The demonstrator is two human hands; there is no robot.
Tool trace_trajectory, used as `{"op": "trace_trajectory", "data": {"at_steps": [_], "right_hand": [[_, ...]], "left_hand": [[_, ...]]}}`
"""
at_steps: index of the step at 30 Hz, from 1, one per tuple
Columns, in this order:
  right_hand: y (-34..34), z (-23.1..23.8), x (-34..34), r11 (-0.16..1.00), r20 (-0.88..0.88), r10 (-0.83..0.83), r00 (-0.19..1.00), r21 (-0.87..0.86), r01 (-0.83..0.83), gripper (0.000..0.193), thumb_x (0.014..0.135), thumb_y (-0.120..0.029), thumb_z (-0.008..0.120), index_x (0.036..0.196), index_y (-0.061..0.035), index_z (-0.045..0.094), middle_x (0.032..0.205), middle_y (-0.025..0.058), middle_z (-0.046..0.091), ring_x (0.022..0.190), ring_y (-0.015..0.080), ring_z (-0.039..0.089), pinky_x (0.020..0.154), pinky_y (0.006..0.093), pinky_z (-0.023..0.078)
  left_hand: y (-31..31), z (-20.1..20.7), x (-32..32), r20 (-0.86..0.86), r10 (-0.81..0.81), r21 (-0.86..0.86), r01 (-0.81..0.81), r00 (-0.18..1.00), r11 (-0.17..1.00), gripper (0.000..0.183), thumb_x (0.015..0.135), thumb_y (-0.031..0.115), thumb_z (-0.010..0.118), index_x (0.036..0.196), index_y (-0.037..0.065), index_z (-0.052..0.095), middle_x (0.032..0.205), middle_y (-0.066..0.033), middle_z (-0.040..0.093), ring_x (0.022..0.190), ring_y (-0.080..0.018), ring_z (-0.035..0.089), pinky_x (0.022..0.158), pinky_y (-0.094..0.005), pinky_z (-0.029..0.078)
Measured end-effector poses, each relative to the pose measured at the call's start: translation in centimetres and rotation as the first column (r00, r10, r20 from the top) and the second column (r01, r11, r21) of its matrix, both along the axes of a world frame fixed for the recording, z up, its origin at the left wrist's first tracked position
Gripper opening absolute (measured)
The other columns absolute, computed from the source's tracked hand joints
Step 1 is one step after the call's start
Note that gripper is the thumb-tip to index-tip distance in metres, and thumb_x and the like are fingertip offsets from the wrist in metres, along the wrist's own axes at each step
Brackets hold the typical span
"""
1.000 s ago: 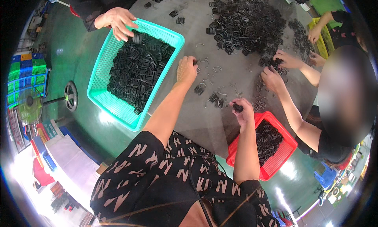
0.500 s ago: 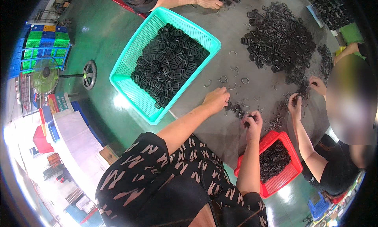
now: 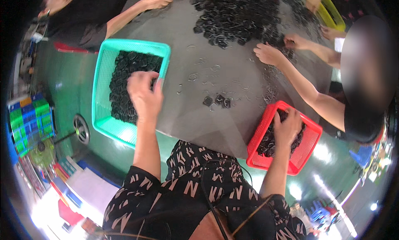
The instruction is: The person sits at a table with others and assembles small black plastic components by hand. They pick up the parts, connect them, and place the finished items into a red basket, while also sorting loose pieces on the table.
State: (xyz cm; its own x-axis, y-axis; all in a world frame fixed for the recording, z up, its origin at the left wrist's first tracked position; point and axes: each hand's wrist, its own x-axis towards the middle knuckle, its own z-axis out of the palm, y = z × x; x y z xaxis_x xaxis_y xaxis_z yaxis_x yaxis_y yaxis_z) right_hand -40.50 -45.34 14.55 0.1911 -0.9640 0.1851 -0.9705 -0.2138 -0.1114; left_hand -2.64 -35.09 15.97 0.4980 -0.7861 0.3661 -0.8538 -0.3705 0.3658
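Note:
My left hand [image 3: 144,94] is above the teal basket [image 3: 99,86], which holds a heap of black plastic buckles [image 3: 124,86]. Its fingers are bent and smeared by motion, so I cannot tell whether anything is in them. Over the red basket [image 3: 307,150] is my right hand [image 3: 287,127], thumb spread away from the fingers and nothing visible in its grasp. More black buckles [image 3: 266,144] lie beneath it in that basket. A few loose black buckles [image 3: 219,100] sit on the grey table [image 3: 187,123] between my hands.
A big pile of black buckles [image 3: 237,15] covers the far table. Thin wire rings [image 3: 193,77] are scattered nearer. A co-worker's hand [image 3: 268,55] works at right; another person's hand [image 3: 158,0] is at far left. A yellow basket [image 3: 330,13] stands far right.
My left hand has moved from the table to above the teal basket. My right hand has gone from the table, where it held something black, to the red basket. The view has shifted.

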Motion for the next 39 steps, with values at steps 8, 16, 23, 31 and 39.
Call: {"op": "trace_trajectory", "data": {"at_steps": [8, 16, 23, 31, 39], "right_hand": [[4.1, -9.6, 11.9, 0.843, 0.281, 0.203, 0.938, 0.437, -0.313, 0.027, 0.077, -0.009, 0.058, 0.104, -0.0062, 0.059, 0.1, 0.0168, 0.053, 0.093, 0.0336, 0.058, 0.079, 0.0433, 0.049], [5.4, -10.5, 11.8, 0.784, 0.44, -0.08, 0.894, 0.582, -0.216, 0.02, 0.082, -0.013, 0.052, 0.098, -0.0048, 0.06, 0.103, 0.0214, 0.058, 0.094, 0.0379, 0.062, 0.078, 0.0456, 0.051], [5.9, -5.8, 9.5, 0.877, 0.482, -0.167, 0.86, 0.472, -0.094, 0.01, 0.074, -0.016, 0.062, 0.081, -0.0111, 0.066, 0.083, 0.0092, 0.065, 0.093, 0.0318, 0.063, 0.075, 0.0446, 0.05], [4.4, -4.2, 6.2, 0.623, 0.727, -0.639, 0.251, 0.68, -0.385, 0.023, 0.072, -0.014, 0.069, 0.093, -0.006, 0.071, 0.083, 0.0114, 0.07, 0.076, 0.0187, 0.067, 0.07, 0.0334, 0.052], [5.1, -5.5, 7.5, 0.908, 0.668, -0.029, 0.744, 0.329, -0.259, 0.018, 0.076, -0.015, 0.065, 0.093, -0.012, 0.07, 0.082, 0.0121, 0.069, 0.075, 0.0325, 0.066, 0.069, 0.0391, 0.051]], "left_hand": [[-1.7, -14.4, -8.7, -0.569, -0.34, 0.179, 0.516, 0.749, 0.837, 0.025, 0.068, 0.016, 0.075, 0.083, 0.005, 0.06, 0.085, -0.0122, 0.058, 0.083, -0.0327, 0.058, 0.073, -0.0396, 0.047], [-1.8, -13.7, -11.2, -0.827, -0.263, 0.106, 0.596, 0.497, 0.796, 0.047, 0.076, 0.016, 0.07, 0.117, -0.001, 0.053, 0.101, -0.0185, 0.067, 0.092, -0.0265, 0.066, 0.08, -0.0346, 0.05], [-1.2, -15.3, -10.2, -0.834, -0.298, 0.136, 0.697, 0.464, 0.704, 0.017, 0.074, 0.006, 0.071, 0.08, -0.001, 0.057, 0.065, -0.0013, 0.054, 0.061, -0.0099, 0.049, 0.056, -0.0264, 0.042], [-2.4, -7.6, -9.2, -0.952, 0.299, 0.226, 0.507, -0.067, 0.832, 0.015, 0.08, 0.016, 0.071, 0.091, 0.007, 0.065, 0.078, 0.0019, 0.061, 0.061, -0.0076, 0.05, 0.048, -0.0242, 0.035], [-1.4, -7.3, -9.7, -0.93, 0.032, 0.167, 0.346, 0.365, 0.923, 0.021, 0.071, 0.014, 0.077, 0.083, -0.001, 0.068, 0.069, -0.0022, 0.063, 0.06, -0.0086, 0.054, 0.055, -0.0245, 0.042]]}}
